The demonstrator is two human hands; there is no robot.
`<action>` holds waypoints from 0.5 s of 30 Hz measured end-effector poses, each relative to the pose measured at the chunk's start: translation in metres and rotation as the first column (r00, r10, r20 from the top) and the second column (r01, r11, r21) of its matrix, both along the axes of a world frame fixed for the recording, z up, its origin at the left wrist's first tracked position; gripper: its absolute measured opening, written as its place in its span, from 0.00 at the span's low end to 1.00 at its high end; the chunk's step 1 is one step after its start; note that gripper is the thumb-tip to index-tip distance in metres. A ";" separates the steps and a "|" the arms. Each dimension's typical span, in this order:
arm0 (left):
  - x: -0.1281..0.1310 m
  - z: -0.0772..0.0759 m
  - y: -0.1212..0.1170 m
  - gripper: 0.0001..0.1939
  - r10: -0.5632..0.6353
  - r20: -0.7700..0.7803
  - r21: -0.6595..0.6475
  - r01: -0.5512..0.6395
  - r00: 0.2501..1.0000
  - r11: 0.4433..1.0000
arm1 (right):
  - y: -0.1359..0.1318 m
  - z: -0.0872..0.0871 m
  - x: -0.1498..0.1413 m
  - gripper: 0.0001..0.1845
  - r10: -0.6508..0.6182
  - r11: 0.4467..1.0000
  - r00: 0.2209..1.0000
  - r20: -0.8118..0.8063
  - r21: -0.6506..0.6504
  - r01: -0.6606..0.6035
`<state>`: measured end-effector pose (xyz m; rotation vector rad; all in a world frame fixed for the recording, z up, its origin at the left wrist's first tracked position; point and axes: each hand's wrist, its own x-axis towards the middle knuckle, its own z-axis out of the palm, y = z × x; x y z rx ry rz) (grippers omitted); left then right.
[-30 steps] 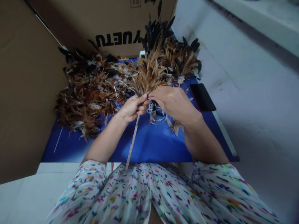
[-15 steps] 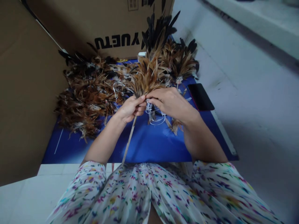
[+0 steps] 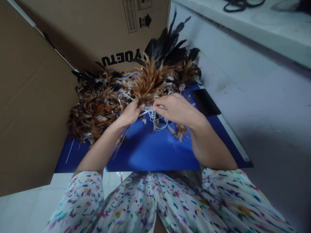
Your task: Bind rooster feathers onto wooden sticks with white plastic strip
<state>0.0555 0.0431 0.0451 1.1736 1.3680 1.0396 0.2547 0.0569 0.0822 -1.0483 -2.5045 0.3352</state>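
My left hand (image 3: 132, 112) is closed around the base of a feather duster, whose brown feathers (image 3: 148, 79) fan upward to long black tips. Its thin stick (image 3: 121, 142) slants down from the hand toward the near table edge. Close beside it, my right hand (image 3: 178, 108) is closed, thumb and fingertips pinching white plastic string. A tangled loop of that string (image 3: 159, 124) hangs below the fingertips, over the blue tabletop. The exact spot where string meets stick is hidden by the fingers.
Loose brown feathers (image 3: 91, 110) are heaped on the left of the blue table (image 3: 155, 152). A dark phone (image 3: 205, 102) lies at the right edge. Cardboard (image 3: 85, 29) stands behind and at left; a pale wall (image 3: 225, 64) borders the right.
My left hand has turned over, its back now showing, and the duster's stick has shifted left. My right fingertips have drawn slightly apart from the left hand, with string between them.
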 end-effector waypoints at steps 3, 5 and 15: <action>-0.001 0.010 0.002 0.05 0.003 -0.288 0.162 0.045 0.958 0.986 | -0.002 0.004 0.000 0.15 -0.050 0.998 0.999 -0.002 0.025 0.050; 0.000 0.018 0.002 0.05 0.006 -0.396 0.218 0.088 0.918 0.972 | -0.001 0.004 0.000 0.15 -0.077 0.996 0.997 -0.025 0.037 0.078; 0.003 0.031 0.008 0.15 -0.018 -0.698 0.228 0.245 0.716 0.943 | 0.010 0.002 -0.001 0.10 -0.133 0.989 0.955 -0.265 -0.099 0.110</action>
